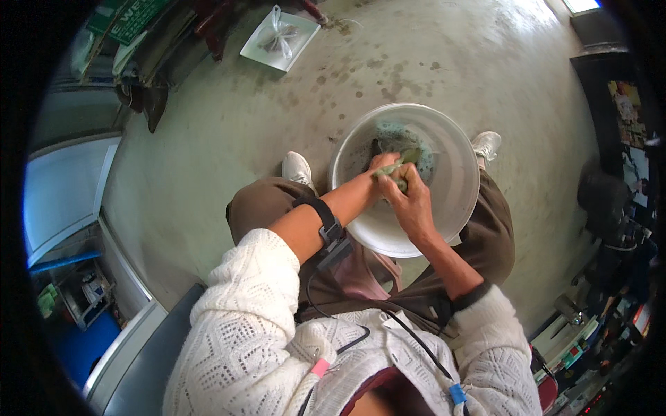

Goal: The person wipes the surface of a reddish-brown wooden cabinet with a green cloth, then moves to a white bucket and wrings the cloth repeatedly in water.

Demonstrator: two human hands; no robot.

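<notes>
Between my knees stands a round white plastic bucket (452, 203), with dark, sudsy water (387, 136) at its bottom. Over its inside, my right hand (411, 195) grips a bunched, wet-looking green cloth (411, 156). My left hand (384, 161) is just beyond, lower in the bucket, with its fingers closed around part of the same cloth. Cloth and the right hand partly cover the left fingers. Part of the cloth hangs towards the suds. A black strap (317, 210) circles my left forearm.
My white shoes (297, 169) flank the bucket on a wet-spotted concrete floor (234, 119). Ahead lies a white tray or lid (302, 31) with a tied clear plastic bag (280, 37). Something pink (359, 273) shows below the bucket. A cluttered shelf (572, 343) is at right.
</notes>
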